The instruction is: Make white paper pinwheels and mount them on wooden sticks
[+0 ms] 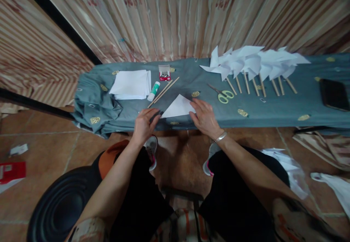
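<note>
Hands lie flat and apart, left hand [144, 123] and right hand [204, 117] pressing opposite corners of the folded paper triangle [178, 107], scissors [223, 94] just beyond it.

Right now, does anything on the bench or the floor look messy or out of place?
Yes. The grey cloth is bunched up at the bench's left end, and paper scraps and a red packet lie on the floor. Both hands, left and right, press a folded paper flat.

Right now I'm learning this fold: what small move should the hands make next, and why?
Probably run the right hand along the folded edge of the white paper triangle while the left hand pins its left corner. Both hands already rest flat on it, and the triangle lies folded on the grey cloth.
</note>
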A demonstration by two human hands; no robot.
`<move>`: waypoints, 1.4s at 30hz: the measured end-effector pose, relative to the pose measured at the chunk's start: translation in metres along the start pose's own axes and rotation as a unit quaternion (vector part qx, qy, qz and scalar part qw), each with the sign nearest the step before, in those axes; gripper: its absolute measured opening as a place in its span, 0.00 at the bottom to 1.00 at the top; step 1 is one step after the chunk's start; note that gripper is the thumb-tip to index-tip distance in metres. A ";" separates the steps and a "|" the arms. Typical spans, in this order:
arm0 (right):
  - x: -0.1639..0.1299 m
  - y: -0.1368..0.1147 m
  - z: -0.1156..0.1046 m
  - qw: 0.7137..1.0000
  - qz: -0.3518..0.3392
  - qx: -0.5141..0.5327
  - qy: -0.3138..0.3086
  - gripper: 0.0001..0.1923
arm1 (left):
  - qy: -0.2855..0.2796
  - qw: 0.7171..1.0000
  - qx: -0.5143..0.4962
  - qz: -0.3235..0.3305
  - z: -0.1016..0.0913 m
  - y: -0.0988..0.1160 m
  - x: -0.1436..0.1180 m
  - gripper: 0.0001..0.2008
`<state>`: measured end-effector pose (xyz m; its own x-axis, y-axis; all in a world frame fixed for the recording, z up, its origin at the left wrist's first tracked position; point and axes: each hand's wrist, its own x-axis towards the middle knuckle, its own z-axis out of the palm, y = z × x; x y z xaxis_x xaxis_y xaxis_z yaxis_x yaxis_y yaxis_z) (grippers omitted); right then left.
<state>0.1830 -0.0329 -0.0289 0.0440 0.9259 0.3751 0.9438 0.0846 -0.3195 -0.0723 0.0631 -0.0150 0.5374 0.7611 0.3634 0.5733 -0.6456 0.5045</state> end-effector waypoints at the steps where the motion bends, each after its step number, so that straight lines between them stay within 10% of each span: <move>1: 0.003 0.003 0.000 1.000 0.013 0.012 0.008 0.23 | -0.006 1.000 -0.013 0.009 0.006 0.003 0.002 0.15; 22: 0.022 -0.001 -0.008 0.967 0.142 0.208 -0.033 0.17 | -0.029 0.982 -0.163 -0.093 0.038 0.017 0.021 0.25; 30: 0.030 0.000 -0.043 0.935 0.146 0.309 0.099 0.13 | 0.030 0.867 -0.411 -0.279 0.029 0.026 0.038 0.26; 35: 0.035 -0.006 -0.063 0.922 0.126 0.337 0.144 0.13 | -0.084 0.757 -0.539 -0.359 0.017 0.042 0.046 0.28; 42: 0.039 -0.012 -0.069 0.935 0.107 0.308 0.142 0.12 | -0.093 0.715 -0.580 -0.378 0.011 0.047 0.048 0.16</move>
<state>0.1964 -0.0231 0.0498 0.3781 0.8180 0.4335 0.5400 0.1854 -0.8210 -0.0126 0.0687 0.0176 0.4801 0.7734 -0.4140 -0.0977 0.5162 0.8509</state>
